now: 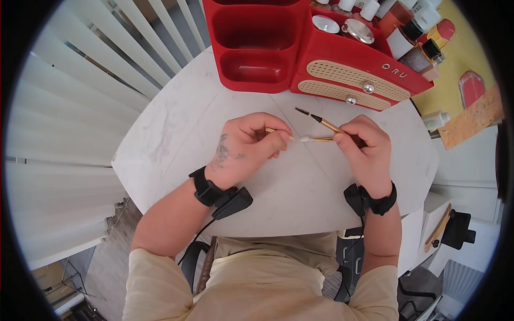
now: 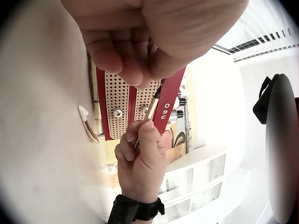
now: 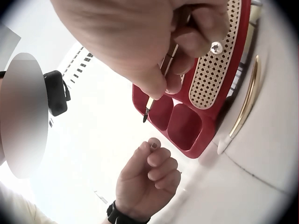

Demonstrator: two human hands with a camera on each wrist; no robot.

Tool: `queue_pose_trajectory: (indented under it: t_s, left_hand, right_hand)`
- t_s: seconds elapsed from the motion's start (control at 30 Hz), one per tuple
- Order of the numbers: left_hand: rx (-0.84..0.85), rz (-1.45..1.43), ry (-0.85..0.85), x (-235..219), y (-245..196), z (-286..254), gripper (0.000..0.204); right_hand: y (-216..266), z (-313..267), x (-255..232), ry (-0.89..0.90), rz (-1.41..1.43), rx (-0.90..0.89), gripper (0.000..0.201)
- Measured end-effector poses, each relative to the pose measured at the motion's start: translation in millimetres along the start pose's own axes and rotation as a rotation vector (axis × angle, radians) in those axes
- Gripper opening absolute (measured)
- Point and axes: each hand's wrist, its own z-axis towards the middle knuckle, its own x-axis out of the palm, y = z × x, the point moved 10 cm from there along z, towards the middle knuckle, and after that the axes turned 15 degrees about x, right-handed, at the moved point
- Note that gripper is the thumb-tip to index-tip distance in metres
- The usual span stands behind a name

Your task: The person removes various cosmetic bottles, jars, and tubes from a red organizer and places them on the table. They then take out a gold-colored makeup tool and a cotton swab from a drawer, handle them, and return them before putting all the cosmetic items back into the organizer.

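Observation:
In the head view my left hand point(image 1: 247, 140) pinches a slim gold tube point(image 1: 271, 130) between thumb and forefinger; its open end point(image 3: 153, 146) faces out in the right wrist view. Most of the tube is hidden by the fingers. My right hand point(image 1: 368, 143) grips a gold-handled brow brush point(image 1: 327, 124) near its middle. The brush's dark spoolie tip point(image 1: 302, 111) points up and left, toward the red organizer. Below the brush, a gold applicator with a white tip point(image 1: 304, 139) lies on the white marbled table point(image 1: 176, 144).
A red organizer point(image 1: 292, 80) stands at the table's back, with open compartments on the left and two woven-front drawers point(image 1: 348, 76) on the right. Several bottles point(image 1: 423, 56) fill its top. White vertical blinds point(image 1: 80, 107) hang to the left.

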Motion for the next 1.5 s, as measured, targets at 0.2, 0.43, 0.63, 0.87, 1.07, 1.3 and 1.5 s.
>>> queue_pose_trajectory:
  t_s: [0.2, 0.43, 0.63, 0.87, 1.07, 1.3, 1.5]
  left_hand:
    - [0.01, -0.121, -0.127, -17.1, 9.3, 4.7, 0.013]
    - [0.001, -0.232, -0.135, -19.8, 14.1, 6.5, 0.013]
    - [-0.015, -0.115, -0.07, -13.8, 14.5, 5.6, 0.014]
    - [-0.042, -0.143, -0.101, -16.4, 15.8, 5.2, 0.013]
    - [-0.052, -0.117, -0.097, -14.0, 15.6, 5.4, 0.013]
    - [-0.067, 0.006, 0.028, -3.3, 13.7, 2.7, 0.013]
    - [-0.077, 0.078, 0.07, 2.1, 10.7, 0.0, 0.015]
  right_hand:
    - [-10.4, 3.6, 7.1, 0.131, 0.055, 0.08, 0.008]
    - [-10.8, 2.9, 13.0, 0.174, 0.013, 0.093, 0.008]
    - [-12.0, 2.0, 15.8, 0.193, -0.038, 0.112, 0.009]
    - [-8.0, 2.2, 14.5, 0.163, -0.035, 0.058, 0.008]
    - [-13.5, 2.8, 15.8, 0.177, -0.045, 0.1, 0.009]
    - [-11.4, 0.7, 22.8, 0.232, -0.058, 0.107, 0.01]
    - [-9.5, -4.8, 31.8, 0.332, -0.05, 0.127, 0.009]
